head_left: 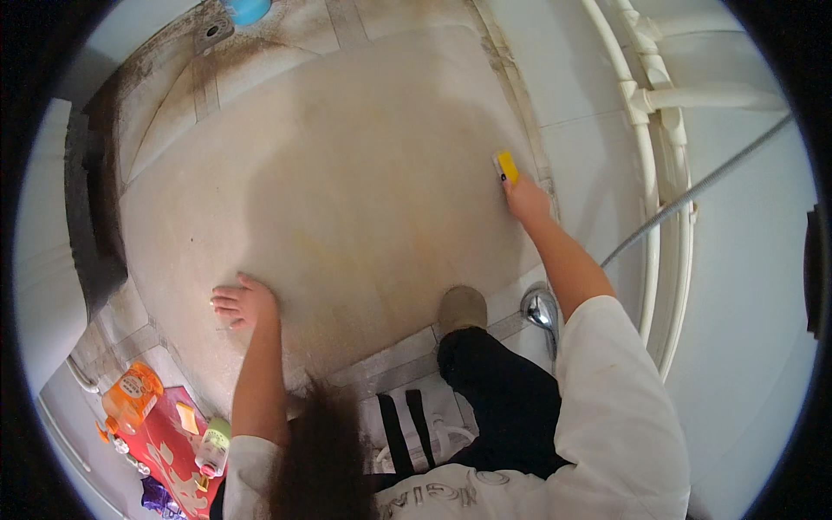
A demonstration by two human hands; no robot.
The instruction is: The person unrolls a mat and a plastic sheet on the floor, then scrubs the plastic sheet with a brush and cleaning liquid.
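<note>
A large beige mat (364, 191) with yellowish stains covers most of the tiled floor in front of me. My left hand (247, 303) lies palm down on its near left part, fingers spread, holding nothing. At the mat's right edge, my right hand (526, 199) is closed around a small yellow scrub brush (508, 166). A pale strip shows along the brush's left side, and its lower end is hidden in my fingers. My brown shoe (463, 309) rests at the mat's near edge.
A chrome shower head (539, 308) lies right of my shoe, and a grey hose (702, 186) crosses white pipes (646, 165) along the right wall. An orange bottle (132, 397) and a green-capped bottle (213, 446) are on a red surface (169, 446) at lower left. A floor drain (212, 31) is far left.
</note>
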